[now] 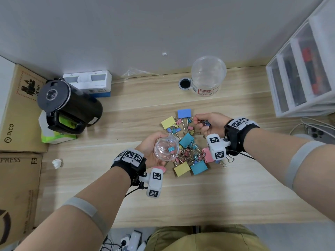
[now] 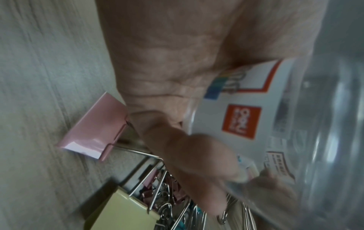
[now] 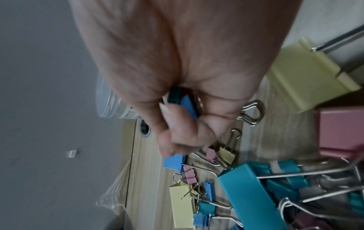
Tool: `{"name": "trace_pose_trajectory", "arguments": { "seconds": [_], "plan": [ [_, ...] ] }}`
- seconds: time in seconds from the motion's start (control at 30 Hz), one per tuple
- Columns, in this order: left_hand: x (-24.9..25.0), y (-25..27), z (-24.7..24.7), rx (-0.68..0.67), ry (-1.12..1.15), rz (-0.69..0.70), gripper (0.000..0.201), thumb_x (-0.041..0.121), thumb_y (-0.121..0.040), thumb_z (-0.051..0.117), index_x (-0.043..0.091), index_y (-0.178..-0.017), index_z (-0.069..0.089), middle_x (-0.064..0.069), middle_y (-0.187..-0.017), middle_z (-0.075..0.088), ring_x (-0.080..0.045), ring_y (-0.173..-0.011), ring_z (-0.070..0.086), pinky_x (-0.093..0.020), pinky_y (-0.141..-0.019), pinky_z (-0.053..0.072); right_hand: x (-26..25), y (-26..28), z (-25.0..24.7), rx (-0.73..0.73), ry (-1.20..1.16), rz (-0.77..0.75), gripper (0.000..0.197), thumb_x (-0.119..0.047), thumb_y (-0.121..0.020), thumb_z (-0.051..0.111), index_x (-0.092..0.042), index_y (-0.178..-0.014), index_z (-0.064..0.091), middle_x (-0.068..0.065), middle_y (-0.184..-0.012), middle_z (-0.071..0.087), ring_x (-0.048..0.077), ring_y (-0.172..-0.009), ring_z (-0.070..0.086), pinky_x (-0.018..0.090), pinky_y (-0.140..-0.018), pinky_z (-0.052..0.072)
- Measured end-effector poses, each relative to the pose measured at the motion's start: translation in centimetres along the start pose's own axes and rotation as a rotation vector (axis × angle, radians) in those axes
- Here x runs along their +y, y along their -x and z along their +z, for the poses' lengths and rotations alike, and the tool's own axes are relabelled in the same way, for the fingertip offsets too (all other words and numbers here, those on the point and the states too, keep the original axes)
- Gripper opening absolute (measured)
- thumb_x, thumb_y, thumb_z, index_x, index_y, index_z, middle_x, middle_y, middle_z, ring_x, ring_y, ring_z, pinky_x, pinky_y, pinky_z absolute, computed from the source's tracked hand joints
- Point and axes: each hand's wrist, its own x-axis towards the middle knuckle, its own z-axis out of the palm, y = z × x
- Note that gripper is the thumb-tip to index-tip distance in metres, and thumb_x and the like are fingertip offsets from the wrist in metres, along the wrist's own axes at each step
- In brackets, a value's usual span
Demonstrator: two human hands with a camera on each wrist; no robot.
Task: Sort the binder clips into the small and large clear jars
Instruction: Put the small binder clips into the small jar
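Observation:
A pile of pastel binder clips (image 1: 188, 144), small and large, lies mid-table. My left hand (image 1: 150, 149) grips the small clear jar (image 1: 165, 148) beside the pile, tipped toward me, with a small teal clip (image 1: 171, 149) inside. In the left wrist view the jar's label (image 2: 242, 121) shows past my fingers (image 2: 197, 157). My right hand (image 1: 206, 122) is curled over the pile's far right, holding small blue clips (image 3: 186, 105) in its fist. The large clear jar (image 1: 208, 75) stands upright at the back, apart from both hands.
A black kettle (image 1: 68, 104) and a white box (image 1: 88, 82) sit at the left, with cardboard boxes (image 1: 20, 109) beyond. A white drawer unit (image 1: 304, 69) stands at the right. A cable hole (image 1: 184, 83) lies next to the large jar.

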Motion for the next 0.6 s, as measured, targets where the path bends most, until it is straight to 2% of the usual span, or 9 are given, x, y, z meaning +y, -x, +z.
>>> {"name": "trace_pose_trajectory", "arguments": {
  "seconds": [0.07,0.17,0.2,0.27,0.33,0.4,0.5,0.6],
  "plan": [
    [0.0,0.0,0.0,-0.003,0.000,0.002,0.054,0.046,-0.076,0.064,0.011,-0.117,0.068,-0.016,-0.103,0.068,-0.030,-0.072,0.069,-0.025,-0.042,0.047,0.1,0.0,0.1,0.048,0.072,-0.040,0.014,-0.001,-0.099,0.048,0.000,-0.096,0.062,0.009,-0.075,0.056,0.008,-0.050,0.046,0.014,-0.035,0.031],
    [-0.2,-0.1,-0.1,0.008,0.015,-0.001,0.050,0.046,-0.079,0.063,0.013,-0.117,0.069,-0.017,-0.105,0.068,-0.029,-0.072,0.069,-0.025,-0.042,0.048,0.4,-0.2,0.4,0.124,0.228,-0.140,0.021,0.008,-0.096,0.044,0.003,-0.110,0.058,0.016,-0.079,0.061,0.012,-0.049,0.049,0.018,-0.035,0.032],
    [-0.2,0.0,-0.1,0.013,0.022,-0.003,0.047,0.045,-0.080,0.061,0.014,-0.115,0.071,-0.017,-0.104,0.069,-0.029,-0.071,0.069,-0.025,-0.042,0.048,0.6,-0.2,0.5,0.153,0.352,-0.183,0.019,0.005,-0.095,0.046,0.001,-0.110,0.059,0.012,-0.076,0.062,0.013,-0.048,0.047,0.019,-0.035,0.031],
    [-0.1,0.1,0.0,0.011,0.033,-0.006,0.041,0.044,-0.084,0.057,0.017,-0.108,0.076,-0.016,-0.102,0.070,-0.029,-0.071,0.068,-0.025,-0.042,0.047,0.8,-0.4,0.7,0.233,0.704,-0.279,0.007,-0.012,-0.094,0.057,-0.011,-0.097,0.064,0.001,-0.072,0.064,0.013,-0.053,0.049,0.020,-0.036,0.035],
    [-0.1,0.2,0.0,0.009,0.033,-0.007,0.040,0.044,-0.085,0.055,0.018,-0.101,0.080,-0.015,-0.100,0.071,-0.028,-0.070,0.068,-0.026,-0.043,0.047,1.0,-0.5,0.7,0.274,0.970,-0.376,0.006,-0.024,-0.089,0.066,-0.020,-0.084,0.064,-0.002,-0.074,0.066,0.015,-0.062,0.057,0.023,-0.049,0.047],
    [0.0,0.2,-0.1,0.009,0.036,-0.013,0.041,0.044,-0.084,0.056,0.015,-0.101,0.080,-0.015,-0.100,0.071,-0.028,-0.069,0.068,-0.026,-0.043,0.047,1.2,-0.4,0.8,0.250,1.212,-0.402,0.012,-0.027,-0.082,0.072,-0.021,-0.089,0.063,-0.003,-0.075,0.065,0.018,-0.067,0.059,0.028,-0.058,0.049],
    [0.0,0.2,-0.4,0.003,0.039,-0.023,0.042,0.045,-0.083,0.059,0.013,-0.103,0.078,-0.016,-0.103,0.071,-0.029,-0.071,0.069,-0.025,-0.042,0.047,1.6,-0.6,0.6,0.220,1.629,-0.424,0.035,-0.025,-0.077,0.073,-0.022,-0.108,0.057,-0.005,-0.096,0.061,0.017,-0.083,0.058,0.026,-0.067,0.045],
    [0.1,0.3,-0.5,-0.002,0.051,-0.017,0.041,0.044,-0.084,0.057,0.012,-0.104,0.076,-0.018,-0.102,0.072,-0.029,-0.070,0.069,-0.025,-0.041,0.047,1.9,-1.1,0.5,0.215,1.720,-0.440,0.037,-0.027,-0.077,0.073,-0.025,-0.110,0.055,-0.005,-0.098,0.063,0.017,-0.084,0.061,0.031,-0.072,0.053]
  ]
}}
